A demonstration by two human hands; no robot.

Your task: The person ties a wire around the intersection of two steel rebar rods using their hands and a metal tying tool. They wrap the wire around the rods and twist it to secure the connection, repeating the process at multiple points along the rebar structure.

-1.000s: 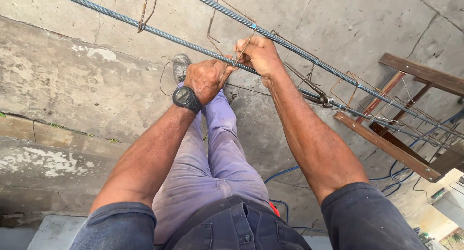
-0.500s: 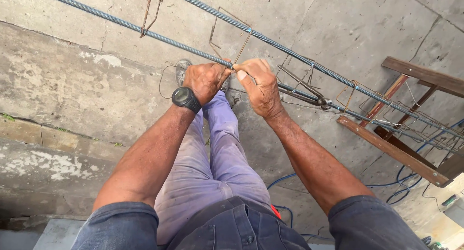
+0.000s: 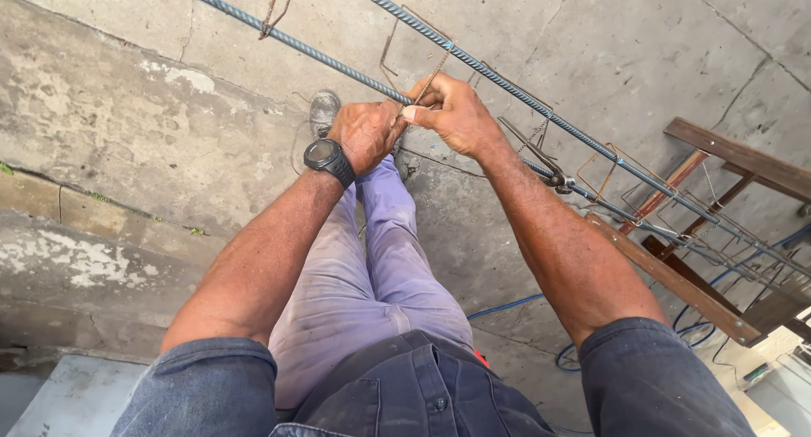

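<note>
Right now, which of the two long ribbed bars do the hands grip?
The lower bar, nearer the person. Both hands, left and right, close on it where a rusty stirrup crosses. The upper bar runs past untouched.

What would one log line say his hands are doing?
left hand: grips near rebar | right hand: pinches rusty stirrup | floor: concrete
</note>
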